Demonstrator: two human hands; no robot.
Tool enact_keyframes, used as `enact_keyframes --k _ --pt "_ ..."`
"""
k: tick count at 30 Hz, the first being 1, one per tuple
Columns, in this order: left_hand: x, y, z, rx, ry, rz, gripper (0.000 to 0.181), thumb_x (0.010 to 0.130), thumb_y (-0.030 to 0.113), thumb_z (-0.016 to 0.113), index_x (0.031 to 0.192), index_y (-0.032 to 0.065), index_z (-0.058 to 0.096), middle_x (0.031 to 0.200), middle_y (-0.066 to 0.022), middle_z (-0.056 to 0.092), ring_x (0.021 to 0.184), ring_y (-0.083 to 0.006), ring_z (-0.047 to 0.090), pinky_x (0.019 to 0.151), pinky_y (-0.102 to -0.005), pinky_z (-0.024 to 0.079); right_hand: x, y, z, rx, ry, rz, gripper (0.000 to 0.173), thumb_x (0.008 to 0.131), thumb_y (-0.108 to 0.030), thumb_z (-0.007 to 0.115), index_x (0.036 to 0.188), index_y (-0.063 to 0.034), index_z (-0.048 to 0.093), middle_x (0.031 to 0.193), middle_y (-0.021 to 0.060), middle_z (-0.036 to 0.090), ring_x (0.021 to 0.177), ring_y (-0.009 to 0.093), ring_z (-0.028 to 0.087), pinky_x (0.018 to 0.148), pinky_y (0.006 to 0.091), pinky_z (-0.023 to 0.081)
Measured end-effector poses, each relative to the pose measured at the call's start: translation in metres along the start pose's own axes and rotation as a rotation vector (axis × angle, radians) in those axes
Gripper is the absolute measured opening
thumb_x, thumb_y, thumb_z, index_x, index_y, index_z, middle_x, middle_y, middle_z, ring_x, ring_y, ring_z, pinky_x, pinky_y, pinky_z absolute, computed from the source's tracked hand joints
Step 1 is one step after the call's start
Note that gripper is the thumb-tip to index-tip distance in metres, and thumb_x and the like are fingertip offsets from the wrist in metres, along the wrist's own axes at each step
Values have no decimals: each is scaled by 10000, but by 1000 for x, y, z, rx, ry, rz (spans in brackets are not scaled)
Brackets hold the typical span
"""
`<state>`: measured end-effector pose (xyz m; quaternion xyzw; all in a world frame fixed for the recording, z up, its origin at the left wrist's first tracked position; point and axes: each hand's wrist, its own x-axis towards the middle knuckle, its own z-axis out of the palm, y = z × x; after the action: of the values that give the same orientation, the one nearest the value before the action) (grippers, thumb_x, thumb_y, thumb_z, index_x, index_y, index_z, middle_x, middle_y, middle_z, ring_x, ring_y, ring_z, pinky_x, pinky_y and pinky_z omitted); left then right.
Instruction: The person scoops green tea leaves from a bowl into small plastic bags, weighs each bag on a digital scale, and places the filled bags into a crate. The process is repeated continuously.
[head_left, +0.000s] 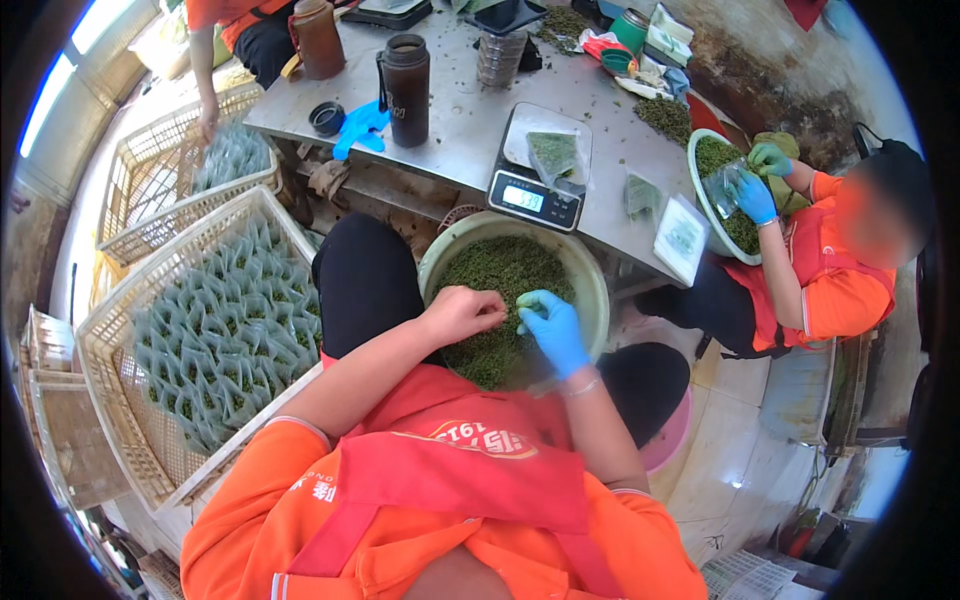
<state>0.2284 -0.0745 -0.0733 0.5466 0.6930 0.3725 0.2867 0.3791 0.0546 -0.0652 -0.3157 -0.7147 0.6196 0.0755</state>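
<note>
A wide pale basin (596, 300) sits between my knees, heaped with small green peppercorn-like berries (502, 262). Over it, my bare left hand (469, 311) has its fingers curled, thumb and fingertips close together. Facing it, a little apart, is my right hand (555, 330) in a blue glove, its thumb and fingertips drawn together. Whether either hand pinches something small cannot be told; the area beneath the right hand is blurred. Beyond the basin, a digital scale (536, 202) on the metal table bears a filled transparent bag (556, 159).
A plastic crate (176, 480) at my left holds rows of filled bags (232, 330). Another crate (120, 217) lies beyond, with a person's hand (208, 124) reaching in. The metal table (457, 150) carries a dark bottle (407, 90). At right, a co-worker (817, 262) handles a bag over a basin (701, 195).
</note>
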Motion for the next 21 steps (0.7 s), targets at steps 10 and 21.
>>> enact_keyframes --k 10,21 --pt "3 -9 -7 130 37 -55 223 818 288 620 918 88 625 741 -89 660 668 -230 647 597 -335 503 110 -83 -33 -893 428 -207 515 830 -173 528 1325 -196 386 734 167 618 675 372 592 611 452 471" --pt "3 -10 0 118 63 28 200 814 267 596 917 96 619 713 -84 650 652 -257 635 585 -360 503 90 -40 -28 -381 554 -365 361 811 -190 588 1169 -183 544 745 137 628 655 315 611 587 398 482"
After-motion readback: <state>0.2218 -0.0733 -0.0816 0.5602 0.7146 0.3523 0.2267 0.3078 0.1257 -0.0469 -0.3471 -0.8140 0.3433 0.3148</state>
